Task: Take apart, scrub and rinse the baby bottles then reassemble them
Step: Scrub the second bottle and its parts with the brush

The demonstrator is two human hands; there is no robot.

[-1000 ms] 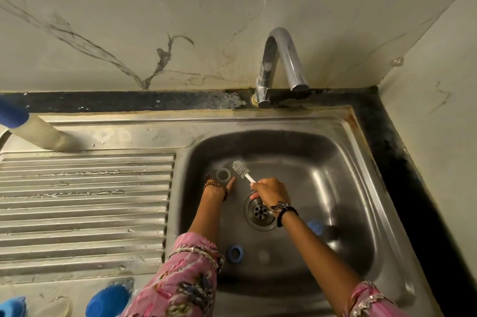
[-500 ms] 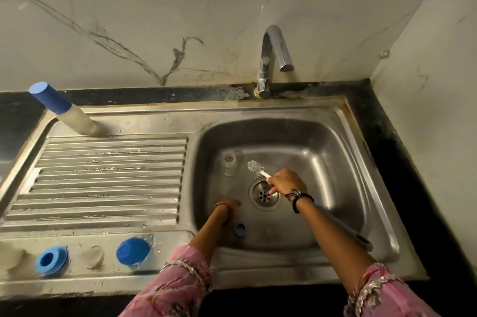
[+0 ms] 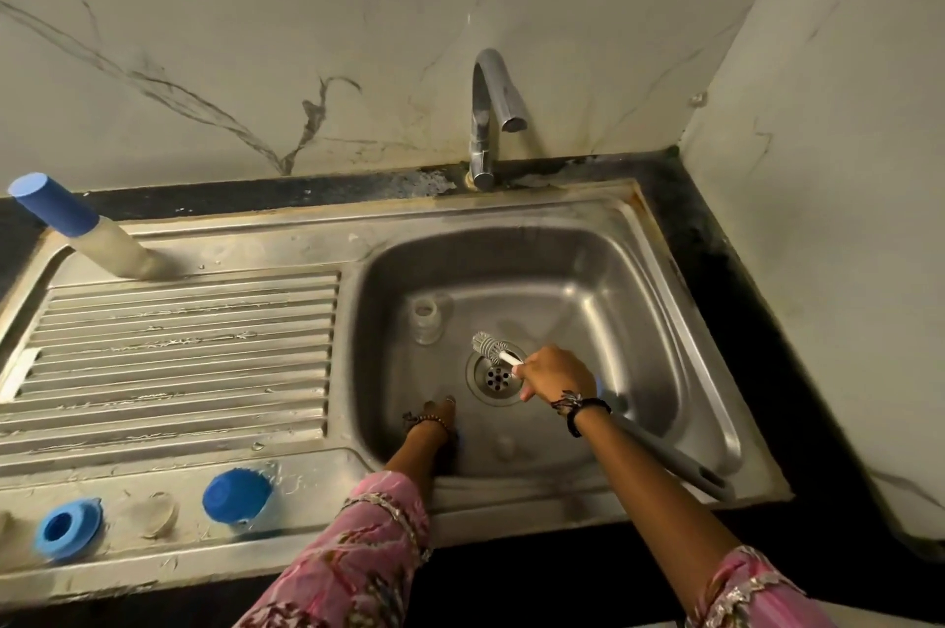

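Steel sink [image 3: 511,249] under marble wall, tap off. One clear bottle [image 3: 427,318] upright in basin, one capped bottle [image 3: 76,228] on drainboard. Two blue rings, one blue cap [image 3: 236,495], one brush [image 3: 491,348]. Right hand [image 3: 555,374] grips brush. Left hand [image 3: 434,415] reaches blue ring [image 3: 460,438]; finger state unclear. Risk: ring slips toward drain [image 3: 497,378].
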